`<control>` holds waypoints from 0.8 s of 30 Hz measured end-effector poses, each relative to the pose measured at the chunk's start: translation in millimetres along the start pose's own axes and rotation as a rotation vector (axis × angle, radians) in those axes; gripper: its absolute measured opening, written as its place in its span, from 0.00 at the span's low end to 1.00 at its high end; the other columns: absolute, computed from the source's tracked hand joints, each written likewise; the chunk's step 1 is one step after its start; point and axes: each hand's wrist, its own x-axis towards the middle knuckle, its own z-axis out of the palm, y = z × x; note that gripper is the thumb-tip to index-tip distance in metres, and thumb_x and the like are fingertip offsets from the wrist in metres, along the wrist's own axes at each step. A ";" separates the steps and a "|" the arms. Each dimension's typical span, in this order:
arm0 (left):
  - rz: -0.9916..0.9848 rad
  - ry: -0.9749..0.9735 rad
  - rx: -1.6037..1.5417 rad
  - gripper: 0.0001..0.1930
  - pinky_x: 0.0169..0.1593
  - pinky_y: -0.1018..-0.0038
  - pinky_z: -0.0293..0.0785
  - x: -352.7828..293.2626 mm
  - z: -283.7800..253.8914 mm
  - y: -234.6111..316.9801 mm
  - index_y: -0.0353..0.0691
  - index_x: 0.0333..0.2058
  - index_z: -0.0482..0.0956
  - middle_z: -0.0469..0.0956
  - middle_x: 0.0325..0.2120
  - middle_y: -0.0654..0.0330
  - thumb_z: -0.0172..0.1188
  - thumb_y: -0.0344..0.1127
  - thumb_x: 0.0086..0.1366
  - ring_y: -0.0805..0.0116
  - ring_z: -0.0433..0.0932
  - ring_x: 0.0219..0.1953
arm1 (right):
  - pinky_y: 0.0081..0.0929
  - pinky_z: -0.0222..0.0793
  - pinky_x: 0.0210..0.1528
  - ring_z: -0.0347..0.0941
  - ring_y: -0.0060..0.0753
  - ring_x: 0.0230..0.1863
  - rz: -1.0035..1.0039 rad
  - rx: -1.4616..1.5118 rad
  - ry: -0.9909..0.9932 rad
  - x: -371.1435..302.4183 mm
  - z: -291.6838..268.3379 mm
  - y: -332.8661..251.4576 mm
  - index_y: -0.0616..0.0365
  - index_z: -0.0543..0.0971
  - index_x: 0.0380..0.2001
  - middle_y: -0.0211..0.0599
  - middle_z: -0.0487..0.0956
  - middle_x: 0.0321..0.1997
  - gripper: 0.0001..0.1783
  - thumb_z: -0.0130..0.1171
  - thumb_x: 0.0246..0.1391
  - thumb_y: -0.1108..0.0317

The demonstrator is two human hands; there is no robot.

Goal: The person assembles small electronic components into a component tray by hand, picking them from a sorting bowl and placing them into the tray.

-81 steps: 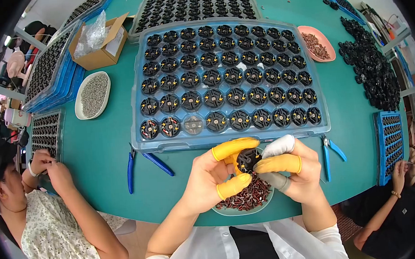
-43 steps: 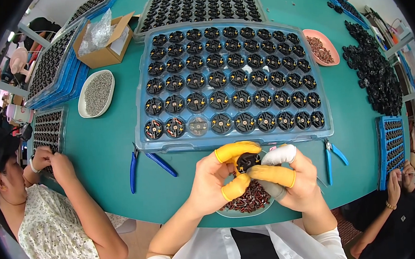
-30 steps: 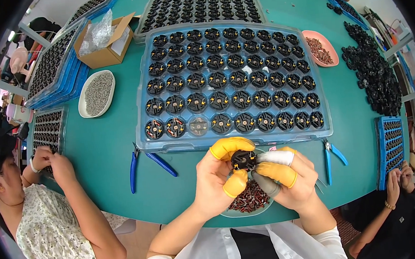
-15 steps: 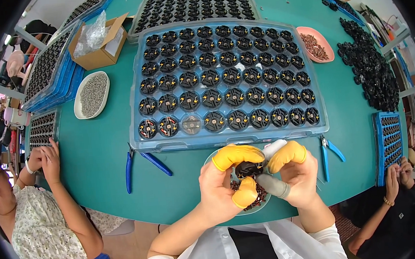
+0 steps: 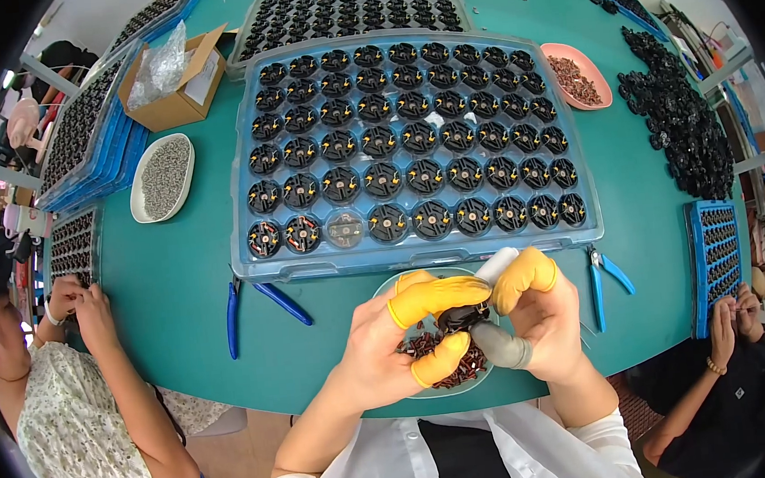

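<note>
Above a clear bowl [image 5: 430, 392] of small dark reddish-brown pieces [image 5: 459, 372], my two hands meet around a black round plastic part [image 5: 463, 317]. My left hand [image 5: 381, 338], in yellow finger cots, grips it from the left with fingers over its top; the thumb is spread lower down. My right hand [image 5: 537, 321] wears yellow, white and grey cots and pinches the part's right side. Whether a small piece is between those fingertips is hidden. Beyond, a clear-and-blue tray [image 5: 415, 259] holds rows of similar black round parts; one front-row pocket [image 5: 345, 229] holds none.
Dark-blue-handled pliers [image 5: 282, 303] lie left of my hands, light-blue cutters [image 5: 597, 285] right. Farther out are a white dish [image 5: 183, 197] of small metal pieces, a pink dish [image 5: 602, 87], a cardboard box [image 5: 157, 113] and a black heap of parts [image 5: 679, 126]. Co-workers sit at both sides.
My left thumb has come away from the black part and dropped lower left, uncovering more of the bowl. The part has tilted under my left fingers. The whole view has shifted slightly.
</note>
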 end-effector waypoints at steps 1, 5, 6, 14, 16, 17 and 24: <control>0.009 -0.027 0.033 0.17 0.37 0.71 0.67 0.5 -1.9 0.4 0.29 0.36 0.71 0.74 0.32 0.51 0.60 0.24 0.43 0.63 0.72 0.33 | 0.18 0.63 0.34 0.64 0.21 0.29 0.001 0.000 0.000 0.2 0.5 0.8 0.61 0.66 0.22 0.32 0.67 0.28 0.14 0.63 0.35 0.73; 0.008 -0.078 0.103 0.18 0.39 0.71 0.67 1.7 -3.9 1.2 0.29 0.37 0.71 0.74 0.32 0.51 0.59 0.23 0.44 0.63 0.73 0.33 | 0.15 0.61 0.32 0.62 0.19 0.27 0.024 0.010 0.006 1.4 1.5 4.0 0.61 0.65 0.22 0.30 0.65 0.26 0.15 0.63 0.35 0.72; 0.007 -0.077 0.103 0.18 0.39 0.71 0.67 0.7 -4.0 0.4 0.29 0.37 0.71 0.74 0.32 0.51 0.59 0.23 0.44 0.63 0.73 0.33 | 0.15 0.60 0.31 0.61 0.19 0.26 0.021 0.018 0.006 2.1 2.2 4.3 0.60 0.65 0.21 0.29 0.65 0.25 0.15 0.63 0.35 0.71; -0.268 0.148 -0.380 0.19 0.45 0.73 0.64 -1.2 5.5 2.7 0.30 0.37 0.70 0.71 0.36 0.55 0.60 0.26 0.43 0.67 0.70 0.40 | 0.15 0.61 0.28 0.64 0.22 0.24 -0.115 -0.227 0.020 3.9 7.8 6.4 0.60 0.67 0.20 0.33 0.68 0.26 0.12 0.61 0.36 0.74; -0.307 0.181 -0.396 0.19 0.45 0.73 0.64 0.0 5.1 5.7 0.31 0.37 0.70 0.71 0.36 0.55 0.60 0.27 0.42 0.68 0.69 0.40 | 0.16 0.62 0.29 0.65 0.23 0.25 -0.128 -0.266 0.035 3.6 9.5 6.9 0.61 0.67 0.20 0.34 0.69 0.27 0.11 0.61 0.36 0.74; -0.328 0.205 -0.415 0.19 0.45 0.74 0.64 0.4 4.9 7.1 0.31 0.36 0.70 0.71 0.36 0.56 0.60 0.28 0.42 0.69 0.69 0.39 | 0.17 0.63 0.29 0.66 0.23 0.27 -0.119 -0.275 0.025 3.6 9.7 6.0 0.61 0.69 0.22 0.35 0.69 0.28 0.10 0.61 0.36 0.75; -0.226 0.220 -0.541 0.18 0.46 0.76 0.63 -0.3 0.8 -4.7 0.32 0.39 0.67 0.69 0.37 0.59 0.56 0.26 0.47 0.74 0.68 0.40 | 0.22 0.65 0.37 0.69 0.27 0.33 -0.092 -0.309 -0.052 2.8 4.0 7.3 0.65 0.71 0.27 0.39 0.71 0.33 0.13 0.61 0.33 0.80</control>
